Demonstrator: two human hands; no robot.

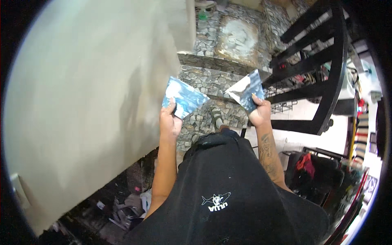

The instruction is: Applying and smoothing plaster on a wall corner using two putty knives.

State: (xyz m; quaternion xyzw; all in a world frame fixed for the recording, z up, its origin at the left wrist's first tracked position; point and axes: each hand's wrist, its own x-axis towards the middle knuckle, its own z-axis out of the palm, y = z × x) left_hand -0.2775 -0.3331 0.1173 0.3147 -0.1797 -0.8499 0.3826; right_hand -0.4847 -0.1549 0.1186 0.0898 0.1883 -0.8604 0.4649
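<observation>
My left hand point(171, 120) is closed on a flat blue scraper point(185, 100) smeared with white paste, held beside the plastered wall point(81, 81). My right hand point(260, 114) grips a second flat blue scraper point(246, 90), also coated in pale paste, near the black railing. The two scrapers are apart, held up in front of my body, above stone-patterned steps.
Stone-patterned steps point(202, 78) rise ahead to a landing with a white-smeared rectangular patch point(237, 36). A black slatted railing point(330, 77) curves along the right. My sandalled foot point(217, 118) stands below. A dark chair point(326, 183) with red cloth and clutter point(126, 208) lie lower down.
</observation>
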